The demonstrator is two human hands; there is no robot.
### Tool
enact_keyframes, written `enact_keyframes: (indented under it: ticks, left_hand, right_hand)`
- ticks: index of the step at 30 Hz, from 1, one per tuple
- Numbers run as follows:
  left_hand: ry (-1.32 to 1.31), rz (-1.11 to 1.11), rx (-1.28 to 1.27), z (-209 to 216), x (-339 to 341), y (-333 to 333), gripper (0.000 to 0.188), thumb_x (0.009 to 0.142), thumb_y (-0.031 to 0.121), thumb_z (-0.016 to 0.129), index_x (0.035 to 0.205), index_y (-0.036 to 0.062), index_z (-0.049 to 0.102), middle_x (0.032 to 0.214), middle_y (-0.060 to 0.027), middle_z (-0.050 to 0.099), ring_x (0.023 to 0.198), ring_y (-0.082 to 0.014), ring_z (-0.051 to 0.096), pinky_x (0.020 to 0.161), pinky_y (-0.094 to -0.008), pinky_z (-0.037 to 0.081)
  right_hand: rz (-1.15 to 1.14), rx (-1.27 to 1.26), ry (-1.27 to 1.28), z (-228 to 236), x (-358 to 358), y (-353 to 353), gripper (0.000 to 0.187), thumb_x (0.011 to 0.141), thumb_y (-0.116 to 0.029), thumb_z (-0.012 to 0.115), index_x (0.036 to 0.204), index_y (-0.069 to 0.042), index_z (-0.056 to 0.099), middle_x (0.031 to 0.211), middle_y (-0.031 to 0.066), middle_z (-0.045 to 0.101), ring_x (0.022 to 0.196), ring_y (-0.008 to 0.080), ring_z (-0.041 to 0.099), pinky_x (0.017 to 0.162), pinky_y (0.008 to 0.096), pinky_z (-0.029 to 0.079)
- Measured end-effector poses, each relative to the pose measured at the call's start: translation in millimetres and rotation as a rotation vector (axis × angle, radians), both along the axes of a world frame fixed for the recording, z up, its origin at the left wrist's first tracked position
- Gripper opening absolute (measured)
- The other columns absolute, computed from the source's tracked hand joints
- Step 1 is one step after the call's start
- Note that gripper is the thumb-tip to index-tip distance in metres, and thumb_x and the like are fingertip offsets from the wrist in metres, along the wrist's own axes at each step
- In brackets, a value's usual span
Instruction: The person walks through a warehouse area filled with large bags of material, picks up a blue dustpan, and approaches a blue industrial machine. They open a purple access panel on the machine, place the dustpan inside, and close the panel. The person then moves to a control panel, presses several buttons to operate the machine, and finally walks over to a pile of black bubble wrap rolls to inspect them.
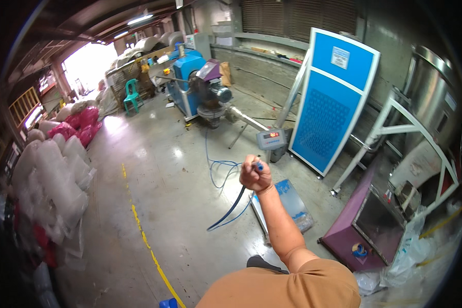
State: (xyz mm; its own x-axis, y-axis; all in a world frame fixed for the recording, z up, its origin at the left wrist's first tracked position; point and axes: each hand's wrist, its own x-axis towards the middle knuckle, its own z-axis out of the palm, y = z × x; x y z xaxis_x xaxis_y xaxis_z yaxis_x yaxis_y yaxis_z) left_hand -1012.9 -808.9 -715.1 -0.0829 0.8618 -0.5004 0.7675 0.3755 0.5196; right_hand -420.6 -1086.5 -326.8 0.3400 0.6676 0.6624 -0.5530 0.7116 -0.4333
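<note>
My right hand (255, 173) is stretched out in front of me, fingers closed round a dark hose with a blue end (260, 166) showing above the fist. The hose (234, 206) hangs from the fist in a curve toward the floor, where a thinner blue line (223, 162) lies in loops. Just past the hand is a grey display head (270, 139) with lit red digits. Under my forearm lies a low platform scale (291, 197) with a worn blue and metal top. My left hand is out of the picture.
A tall blue panelled cabinet (329, 102) stands to the right, near a white metal frame (382, 131) and purple machine (351, 226). Ahead are a blue machine (187, 69) and a green chair (132, 96). Plastic bags (54, 179) pile up left of a yellow floor line (143, 233).
</note>
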Motion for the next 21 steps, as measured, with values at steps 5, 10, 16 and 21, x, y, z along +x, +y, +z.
enact_keyframes:
  ticks: [5,10,16,21]
  left_hand:
    - [-0.015,0.146,-0.058,-14.1,9.6,22.4,0.040,0.063,0.006,0.076,0.102,0.0018,0.065,0.105,-0.0199,0.060,0.101,-0.0341,0.060,0.090,-0.0431,0.049]
    - [-0.034,0.344,-0.158,-31.3,33.2,14.9,0.038,0.065,0.005,0.075,0.101,0.0011,0.065,0.102,-0.0195,0.062,0.096,-0.0337,0.062,0.086,-0.0445,0.050]
    - [-0.072,0.541,-0.321,-51.6,122.5,-9.6,0.035,0.067,0.003,0.074,0.101,0.0002,0.063,0.098,-0.0192,0.064,0.091,-0.0331,0.064,0.083,-0.0461,0.051]
    - [-0.125,0.647,-0.402,-66.0,188.5,29.6,0.032,0.069,0.001,0.073,0.100,-0.0006,0.062,0.094,-0.0188,0.065,0.087,-0.0326,0.066,0.079,-0.0475,0.052]
  right_hand:
    - [-0.092,-0.064,0.127,-23.0,90.4,40.6,0.038,0.097,-0.034,0.055,0.079,-0.002,0.055,0.057,0.0002,0.048,0.044,0.0095,0.044,0.037,0.0251,0.031]
    - [-0.566,-0.092,-0.389,3.0,164.4,65.7,0.048,0.092,-0.040,0.060,0.064,-0.002,0.054,0.050,0.0043,0.045,0.035,0.0165,0.038,0.033,0.0291,0.031]
    - [-0.264,0.056,-0.631,96.1,258.1,127.9,0.041,0.088,-0.026,0.066,0.058,0.001,0.056,0.045,0.0090,0.050,0.031,0.0198,0.045,0.030,0.0319,0.034]
    - [-0.059,0.170,-0.723,148.2,317.8,200.7,0.025,0.086,-0.013,0.070,0.071,0.007,0.064,0.050,0.0124,0.056,0.033,0.0175,0.050,0.031,0.0263,0.033]
